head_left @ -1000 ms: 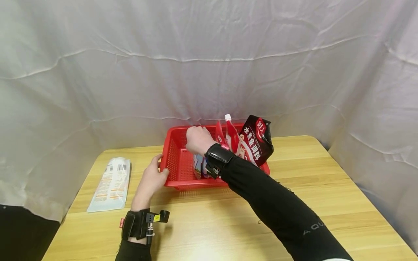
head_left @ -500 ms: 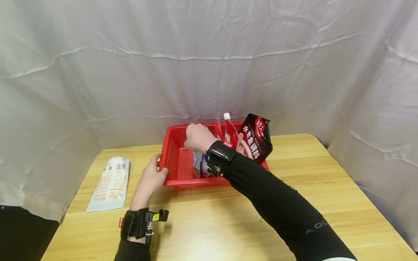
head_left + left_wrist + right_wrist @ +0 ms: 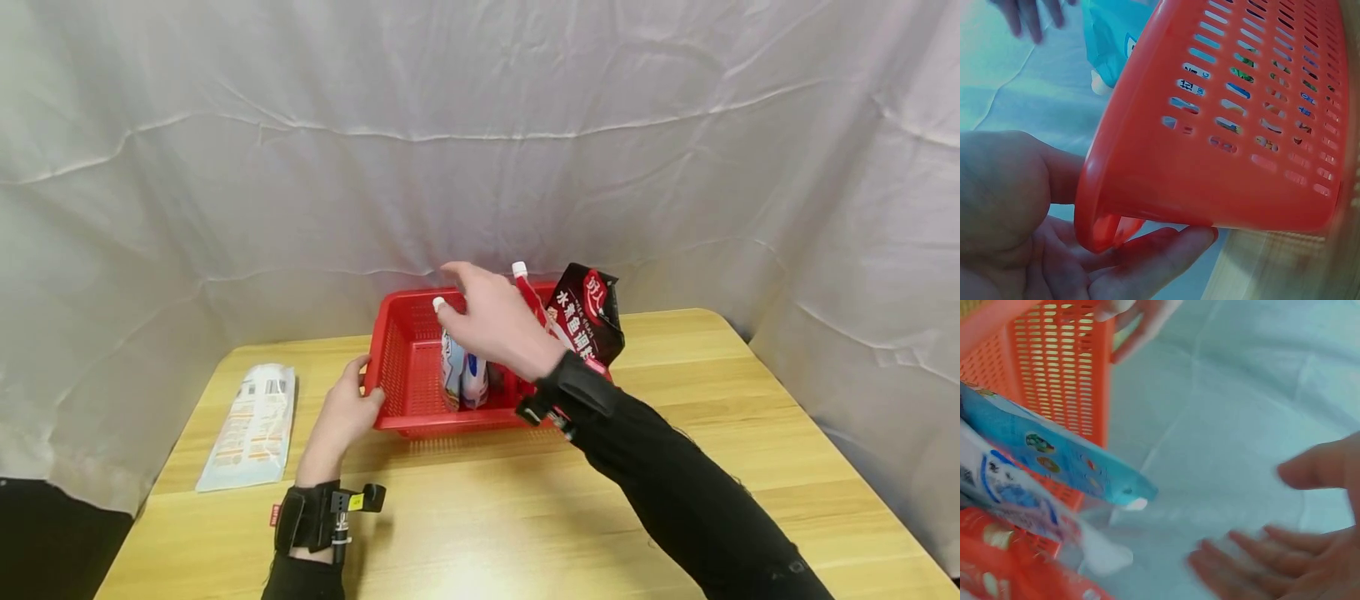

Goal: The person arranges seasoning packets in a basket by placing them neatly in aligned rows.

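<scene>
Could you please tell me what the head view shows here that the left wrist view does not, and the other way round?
Only the head view shows the wooden table, the flat white packet at its left, the dark pouch, and the whole open right hand above the basket.

Only the left wrist view shows the left hand's fingers under the basket's rim, thumb outside.

Both show the red basket, the blue-and-white pouch and the left hand.
</scene>
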